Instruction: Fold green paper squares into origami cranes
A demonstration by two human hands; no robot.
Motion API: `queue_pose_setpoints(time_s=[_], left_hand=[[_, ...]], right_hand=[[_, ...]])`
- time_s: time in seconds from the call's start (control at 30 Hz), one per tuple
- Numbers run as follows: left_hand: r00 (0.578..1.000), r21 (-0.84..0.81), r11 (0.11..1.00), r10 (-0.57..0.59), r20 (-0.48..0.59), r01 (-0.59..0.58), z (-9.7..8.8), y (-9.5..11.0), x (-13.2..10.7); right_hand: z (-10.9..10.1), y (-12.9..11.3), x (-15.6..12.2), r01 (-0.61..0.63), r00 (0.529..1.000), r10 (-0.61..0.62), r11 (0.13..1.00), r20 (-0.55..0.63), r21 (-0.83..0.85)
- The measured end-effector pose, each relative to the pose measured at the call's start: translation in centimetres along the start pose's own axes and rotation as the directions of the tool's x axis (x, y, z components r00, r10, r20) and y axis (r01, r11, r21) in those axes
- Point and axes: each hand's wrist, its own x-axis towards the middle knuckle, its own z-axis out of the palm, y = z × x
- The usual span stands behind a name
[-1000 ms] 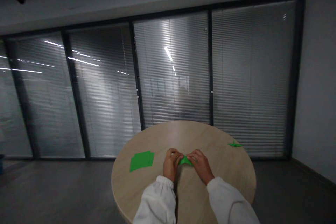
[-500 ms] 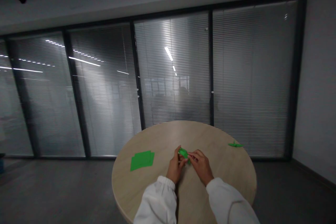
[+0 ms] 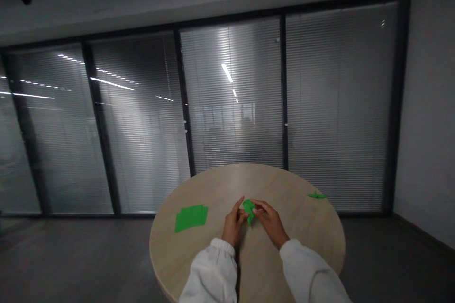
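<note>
bench (image 3: pixel 220 184): round, pale wood top
left part: loose stack of green paper sheets (image 3: pixel 191 218), lying flat
far right edge: small folded green paper figure (image 3: pixel 317 195)

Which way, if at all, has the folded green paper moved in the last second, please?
Yes. Against the stack of green sheets, the folded green paper has risen slightly off the table, pinched between left hand and right hand.

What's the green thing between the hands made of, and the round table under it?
The green folded piece is apparently thin matte paper, given its sharp creases. The round table has a pale top with faint wood grain and soft sheen, probably laminate or veneer.
</note>
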Motion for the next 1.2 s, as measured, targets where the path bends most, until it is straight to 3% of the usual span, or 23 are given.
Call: queue_pose_setpoints(time_s=[0.1, 0.33, 0.5, 0.7, 0.83, 1.0, 1.2], left_hand=[[1.000, -0.011, 1.000, 0.001, -0.020, -0.001, -0.1, 0.0, 0.0], [0.998, -0.012, 1.000, -0.017, -0.056, 0.016, -0.4, -0.2, 0.1], [0.995, 0.008, 0.998, -0.059, -0.086, 0.060, -0.3, 0.0, 0.1], [0.996, -0.123, 0.991, -0.061, -0.059, 0.053, -0.1, 0.5, 0.2], [0.988, -0.168, 0.981, -0.118, -0.102, 0.100, -0.2, 0.2, 0.3], [0.981, -0.110, 0.990, -0.104, -0.163, 0.087, -0.3, 0.1, 0.5], [0.968, 0.015, 0.998, -0.051, -0.246, 0.056, -0.6, 1.3, 0.3]], right_hand=[[-0.1, 0.0, 0.1, -0.014, 1.000, 0.014, 1.000, 0.012, 0.023], [-0.3, 0.4, 0.2, -0.082, 0.993, 0.085, 0.996, -0.084, 0.038], [-0.2, 0.3, 0.1, -0.160, 0.984, 0.163, 0.986, -0.069, 0.049], [-0.2, 0.5, 0.1, -0.177, 0.983, 0.180, 0.981, -0.038, 0.075], [-0.2, 0.2, 0.1, -0.194, 0.980, 0.199, 0.975, -0.032, 0.107], [-0.2, 0.2, 0.1, -0.200, 0.978, 0.206, 0.972, -0.035, 0.120], [-0.3, 0.6, 0.1, -0.198, 0.975, 0.206, 0.975, -0.082, 0.097]])
